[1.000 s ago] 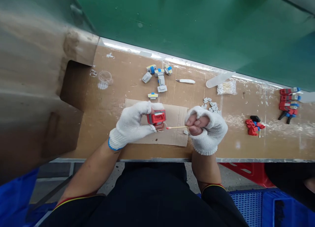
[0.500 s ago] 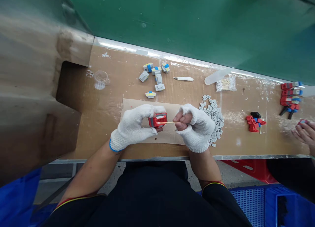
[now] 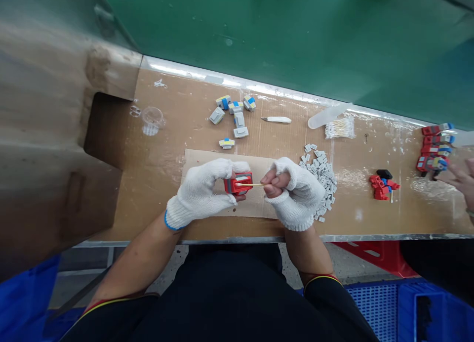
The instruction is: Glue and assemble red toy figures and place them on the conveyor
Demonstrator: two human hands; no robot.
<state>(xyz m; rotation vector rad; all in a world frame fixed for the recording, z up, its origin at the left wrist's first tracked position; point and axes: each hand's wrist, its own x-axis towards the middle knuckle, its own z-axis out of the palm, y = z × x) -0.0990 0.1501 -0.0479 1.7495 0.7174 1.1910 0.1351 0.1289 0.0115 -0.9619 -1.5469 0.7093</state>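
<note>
My left hand [image 3: 207, 189], in a white glove with bare fingertips, is closed around a red and grey toy part [image 3: 243, 178] above a sheet of brown card [image 3: 259, 206]. Between the bare fingertips of my gloved right hand [image 3: 294, 191] is the thin stick of a cotton swab [image 3: 255, 185]. The swab's tip touches the near side of the red part. Just right of my right hand lies a heap of small grey pieces [image 3: 326, 184].
Several grey, blue and yellow parts [image 3: 239, 118] lie beyond my hands, beside a white-handled knife [image 3: 277, 119]. A swab pack [image 3: 339, 127] is at the back right. Red toy figures [image 3: 437, 147] stand near another person's hand [image 3: 461, 181] at far right.
The other person's hand has opened and no longer holds a red piece; another red part now stands among the figures there. My hands have hardly moved.
</note>
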